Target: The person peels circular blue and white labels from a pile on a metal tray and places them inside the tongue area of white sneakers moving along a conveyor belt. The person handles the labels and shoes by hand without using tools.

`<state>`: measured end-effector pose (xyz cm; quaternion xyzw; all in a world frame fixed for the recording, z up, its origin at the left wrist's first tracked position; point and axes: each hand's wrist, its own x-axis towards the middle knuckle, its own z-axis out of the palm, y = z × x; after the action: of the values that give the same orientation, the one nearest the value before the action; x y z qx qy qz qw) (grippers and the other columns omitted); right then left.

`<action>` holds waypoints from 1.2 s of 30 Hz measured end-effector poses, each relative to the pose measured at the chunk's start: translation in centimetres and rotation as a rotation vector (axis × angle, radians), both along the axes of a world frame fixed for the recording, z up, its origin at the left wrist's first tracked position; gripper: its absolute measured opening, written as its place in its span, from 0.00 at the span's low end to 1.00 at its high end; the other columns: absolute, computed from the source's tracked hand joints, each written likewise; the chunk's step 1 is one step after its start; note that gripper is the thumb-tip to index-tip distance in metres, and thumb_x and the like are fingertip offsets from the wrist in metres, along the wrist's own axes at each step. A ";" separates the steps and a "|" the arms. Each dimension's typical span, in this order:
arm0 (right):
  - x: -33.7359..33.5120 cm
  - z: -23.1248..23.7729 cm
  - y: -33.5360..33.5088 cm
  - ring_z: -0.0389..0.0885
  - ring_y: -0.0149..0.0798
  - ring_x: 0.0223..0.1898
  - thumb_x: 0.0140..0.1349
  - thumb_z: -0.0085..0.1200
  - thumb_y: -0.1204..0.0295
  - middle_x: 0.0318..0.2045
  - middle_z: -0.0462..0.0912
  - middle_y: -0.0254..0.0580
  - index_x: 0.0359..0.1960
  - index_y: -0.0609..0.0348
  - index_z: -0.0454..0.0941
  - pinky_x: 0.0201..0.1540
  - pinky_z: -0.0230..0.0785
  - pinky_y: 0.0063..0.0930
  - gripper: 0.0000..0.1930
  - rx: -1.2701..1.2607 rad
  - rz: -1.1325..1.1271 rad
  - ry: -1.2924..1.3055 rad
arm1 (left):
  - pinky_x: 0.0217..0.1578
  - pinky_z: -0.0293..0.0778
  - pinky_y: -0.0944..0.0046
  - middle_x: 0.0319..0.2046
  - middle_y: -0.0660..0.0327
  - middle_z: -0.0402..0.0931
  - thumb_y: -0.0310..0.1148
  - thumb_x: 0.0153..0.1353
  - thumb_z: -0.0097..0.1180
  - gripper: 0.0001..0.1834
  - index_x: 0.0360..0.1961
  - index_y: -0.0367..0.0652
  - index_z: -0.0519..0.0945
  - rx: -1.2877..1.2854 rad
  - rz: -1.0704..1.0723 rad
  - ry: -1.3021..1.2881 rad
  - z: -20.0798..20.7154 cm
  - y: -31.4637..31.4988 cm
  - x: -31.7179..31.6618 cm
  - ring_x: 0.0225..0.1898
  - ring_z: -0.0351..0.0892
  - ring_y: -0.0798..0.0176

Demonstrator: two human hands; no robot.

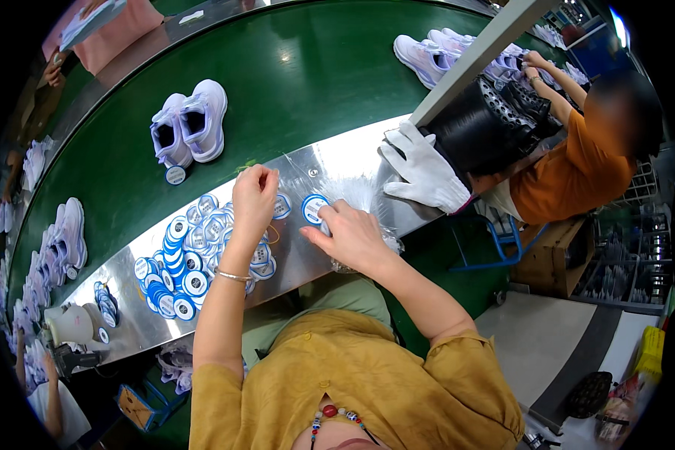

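My left hand (255, 201) is raised over the metal ledge with its fingers pinched together. What it holds, if anything, is too small to make out. Blue-and-white round tags (313, 208) are gripped at the fingertips of my right hand (352, 234). Beside that hand lies a bunch of thin clear plastic strands (356, 196). Under and left of my left wrist spreads a loose pile of similar round tags (174, 259). Beyond it, a pair of pale lilac sneakers (202, 124) stands on the green belt, with one round tag (175, 175) at its near end.
A white glove (425, 169) lies on the metal ledge (300, 259) by a black crate (472, 124). More sneakers (67, 236) line the belt (292, 82) at left and far right. A tape roll (71, 326) sits at the left end. A co-worker (592, 165) handles shoes at right.
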<state>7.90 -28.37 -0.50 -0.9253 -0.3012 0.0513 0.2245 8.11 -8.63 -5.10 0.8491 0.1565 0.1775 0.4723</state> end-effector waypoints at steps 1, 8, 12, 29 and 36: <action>0.6 -0.1 -0.2 0.79 0.50 0.27 0.57 0.57 0.61 0.26 0.79 0.46 0.30 0.59 0.79 0.31 0.70 0.40 0.12 0.084 -0.039 0.018 | 0.29 0.66 0.58 0.21 0.54 0.72 0.31 0.59 0.57 0.11 0.24 0.33 0.76 0.038 -0.001 0.005 0.0 -0.1 0.4 0.26 0.71 0.55; 8.4 -2.5 -5.0 0.80 0.53 0.35 0.59 0.55 0.64 0.33 0.81 0.52 0.34 0.63 0.77 0.38 0.70 0.42 0.13 0.130 -0.411 0.030 | 0.38 0.69 0.56 0.31 0.51 0.75 0.29 0.58 0.56 0.10 0.39 0.34 0.78 0.386 0.057 -0.170 -0.4 -1.0 1.3 0.35 0.72 0.50; 9.4 -4.1 -5.3 0.79 0.54 0.35 0.57 0.55 0.65 0.33 0.81 0.52 0.32 0.61 0.79 0.38 0.70 0.41 0.11 0.125 -0.417 0.137 | 0.39 0.70 0.54 0.34 0.51 0.75 0.21 0.50 0.55 0.19 0.46 0.34 0.74 0.517 -0.040 -0.344 2.5 -5.9 -0.9 0.38 0.73 0.48; 7.9 2.6 0.6 0.79 0.34 0.34 0.68 0.45 0.76 0.34 0.80 0.45 0.41 0.63 0.71 0.41 0.74 0.27 0.05 1.416 -0.124 0.420 | 0.56 0.64 0.55 0.59 0.48 0.66 0.33 0.55 0.57 0.25 0.55 0.37 0.72 0.481 -0.542 -0.251 -0.8 -11.3 -5.8 0.61 0.65 0.50; 1.3 1.7 6.5 0.68 0.24 0.23 0.66 0.51 0.72 0.24 0.74 0.29 0.38 0.59 0.75 0.27 0.64 0.19 0.05 0.842 0.019 0.724 | 0.38 0.73 0.55 0.37 0.51 0.76 0.19 0.46 0.55 0.17 0.40 0.34 0.76 0.453 -0.125 -0.372 2.1 -4.9 -12.2 0.38 0.76 0.49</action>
<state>9.23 -21.88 1.20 -0.6761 -0.2079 0.2431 0.6638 -4.10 -13.54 -2.97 0.8936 -0.0291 0.3311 0.3017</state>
